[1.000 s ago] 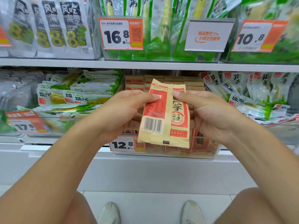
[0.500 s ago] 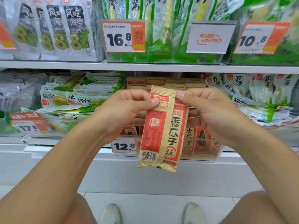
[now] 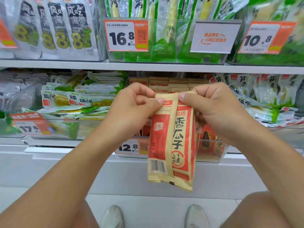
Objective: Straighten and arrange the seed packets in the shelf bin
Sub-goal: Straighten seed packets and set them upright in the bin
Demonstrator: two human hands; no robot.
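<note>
Both hands are raised in front of the middle shelf, gripping one seed packet (image 3: 172, 142) by its top edge. The left hand (image 3: 133, 112) pinches the upper left corner between thumb and curled fingers; the right hand (image 3: 213, 109) pinches the upper right corner the same way, thumb tip pressed on the front of the seal. The packet hangs down from the two grips, roughly upright and tilted a little, its lower end swinging free below the hands and in front of the shelf edge. It is kraft-brown with red panels; it looks folded lengthwise, so that a barcode panel shows on the left half and the large black characters on the right half.

Directly behind the hands and the packet sits the clear shelf bin (image 3: 212, 152), which holds more packets of the same kind (image 3: 166, 83) standing in rows, their tops showing above the knuckles. A price tag reading 12.8 (image 3: 130, 147) is fixed to the bin's front, partly covered by the hanging packet.

To the left is a bin of green-and-white pouches (image 3: 85, 96), to the right another with similar pouches (image 3: 266, 92). The upper shelf carries price tags 16.8 (image 3: 125, 35) and 10.8 (image 3: 264, 38). Two pale shoes (image 3: 113, 216) show on the floor below
</note>
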